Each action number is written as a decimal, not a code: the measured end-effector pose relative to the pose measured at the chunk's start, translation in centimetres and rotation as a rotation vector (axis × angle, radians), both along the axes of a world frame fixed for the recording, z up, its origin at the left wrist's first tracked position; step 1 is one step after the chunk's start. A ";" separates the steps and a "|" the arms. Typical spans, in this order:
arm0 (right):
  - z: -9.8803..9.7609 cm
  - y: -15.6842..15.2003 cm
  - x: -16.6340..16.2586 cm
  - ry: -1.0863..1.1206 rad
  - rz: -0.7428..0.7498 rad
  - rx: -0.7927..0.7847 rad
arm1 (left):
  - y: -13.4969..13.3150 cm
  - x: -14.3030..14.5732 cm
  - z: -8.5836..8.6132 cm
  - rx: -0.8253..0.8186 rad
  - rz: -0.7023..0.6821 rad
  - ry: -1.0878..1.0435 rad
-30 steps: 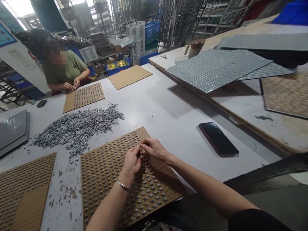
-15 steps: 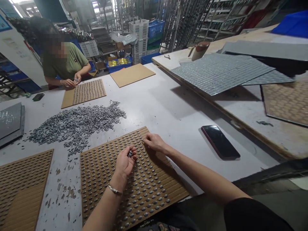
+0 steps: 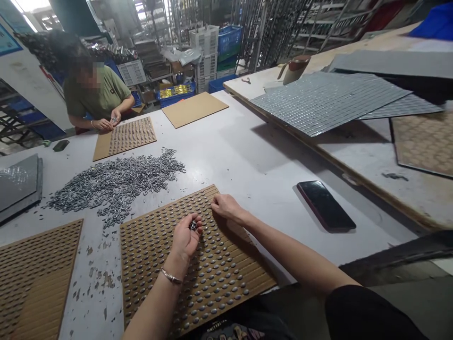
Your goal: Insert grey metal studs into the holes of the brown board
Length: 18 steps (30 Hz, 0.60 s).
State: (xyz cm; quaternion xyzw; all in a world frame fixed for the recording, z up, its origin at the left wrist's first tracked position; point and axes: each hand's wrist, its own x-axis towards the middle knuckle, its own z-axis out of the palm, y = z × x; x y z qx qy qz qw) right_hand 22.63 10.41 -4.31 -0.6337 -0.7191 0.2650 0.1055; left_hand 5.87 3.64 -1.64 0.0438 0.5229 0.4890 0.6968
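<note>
In front of me lies a brown grooved board (image 3: 253, 276), with rows of small silver oval pieces (image 3: 208, 274) over most of it and bare grooves along its right side. My left hand (image 3: 184, 238), palm up above the board, is curled around a few loose silver oval pieces (image 3: 193, 225). At the board's far right corner, my right hand (image 3: 227, 208) has its fingers pinched together against the surface. Whatever sits between those fingertips is hidden. A large heap of the same oval pieces (image 3: 120, 182) spreads over the table beyond the board.
Another partly filled board (image 3: 42, 302) lies at left, near stacked grey sheets (image 3: 19, 184). A phone (image 3: 325, 206) rests at right. Across the table, a person (image 3: 102, 94) works over a board (image 3: 130, 137); a plain board (image 3: 194, 109) lies nearby. Silvery strip sheets (image 3: 329, 101) overhang the adjoining table.
The view has shifted slightly. Both my hands stay in nearly the same places over the board, the left still cupped and the right still pinched at the far corner.
</note>
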 end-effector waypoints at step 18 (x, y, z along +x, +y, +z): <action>2.8 -7.1 0.4 0.153 0.437 0.491 | -1.7 2.0 0.3 0.045 -0.131 -0.213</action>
